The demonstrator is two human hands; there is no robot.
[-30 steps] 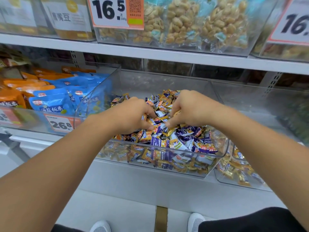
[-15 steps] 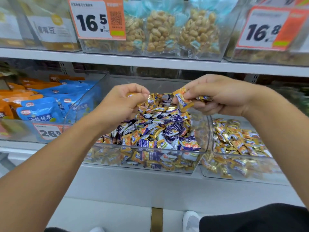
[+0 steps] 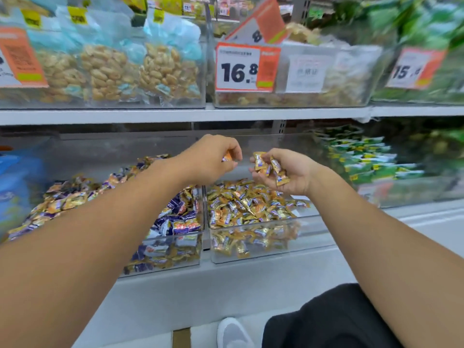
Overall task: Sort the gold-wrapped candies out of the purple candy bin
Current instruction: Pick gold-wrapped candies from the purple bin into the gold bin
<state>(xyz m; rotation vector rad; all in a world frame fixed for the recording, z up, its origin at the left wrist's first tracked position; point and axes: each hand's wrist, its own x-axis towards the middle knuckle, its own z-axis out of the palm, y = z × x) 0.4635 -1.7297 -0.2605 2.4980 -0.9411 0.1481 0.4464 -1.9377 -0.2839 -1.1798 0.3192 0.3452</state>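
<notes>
Both hands hover above the clear bin of gold-wrapped candies [image 3: 251, 207], which stands to the right of the clear purple candy bin [image 3: 175, 247]. The purple bin holds mixed purple and gold wrappers. My left hand [image 3: 211, 159] pinches one gold candy [image 3: 227, 156] between curled fingers. My right hand [image 3: 288, 172] is turned palm up and cups several gold candies [image 3: 272, 168] in its curled fingers. The two hands are close together, a small gap between them.
The upper shelf [image 3: 226, 114] carries bags of peanuts [image 3: 163, 69] and price tags, one reading 16.8 [image 3: 238, 71]. Green packets [image 3: 364, 156] fill the bin to the right, blue packets [image 3: 15, 187] the one at far left. A white shoe [image 3: 233, 332] shows below.
Both hands have risen out of the purple bin and moved right, over the gold candy bin, carrying gold candies. My view has swung right and up.
</notes>
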